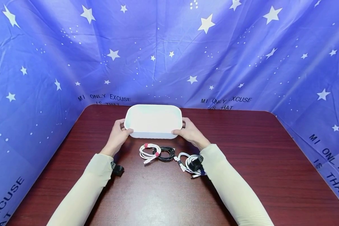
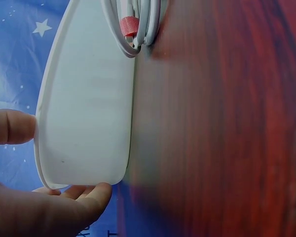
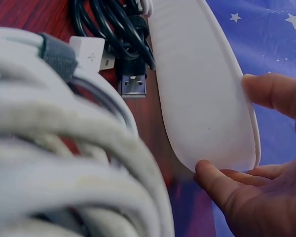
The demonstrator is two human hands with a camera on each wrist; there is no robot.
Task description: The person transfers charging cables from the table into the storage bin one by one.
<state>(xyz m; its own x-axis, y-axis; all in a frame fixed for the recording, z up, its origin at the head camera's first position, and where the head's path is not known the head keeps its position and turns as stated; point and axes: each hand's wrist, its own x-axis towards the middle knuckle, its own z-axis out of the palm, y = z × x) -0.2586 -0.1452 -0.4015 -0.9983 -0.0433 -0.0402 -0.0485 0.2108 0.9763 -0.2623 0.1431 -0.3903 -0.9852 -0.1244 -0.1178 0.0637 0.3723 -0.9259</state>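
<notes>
A white plastic bin (image 1: pixel 152 135) with rounded corners stands near the back of the table, between both hands. At its left end my left hand (image 1: pixel 117 137) grips it, thumb on the rim and fingers round the end wall. My right hand (image 1: pixel 192 133) holds the opposite end the same way. In front of the bin lie a coiled white cable with red straps (image 1: pixel 157 154), a coiled black cable (image 1: pixel 167 160) and, under the right wrist, white coiled cable with dark straps (image 1: pixel 190 161). The black cable's USB plug (image 3: pixel 133 86) shows in the right wrist view.
The dark red wooden table (image 1: pixel 260 163) ends at a blue star-printed curtain (image 1: pixel 169 72) behind and at both sides. Wrist cameras hang below each cuff, the left camera (image 1: pixel 118 170) just over the table and the right camera (image 1: pixel 195 164) over the white cable.
</notes>
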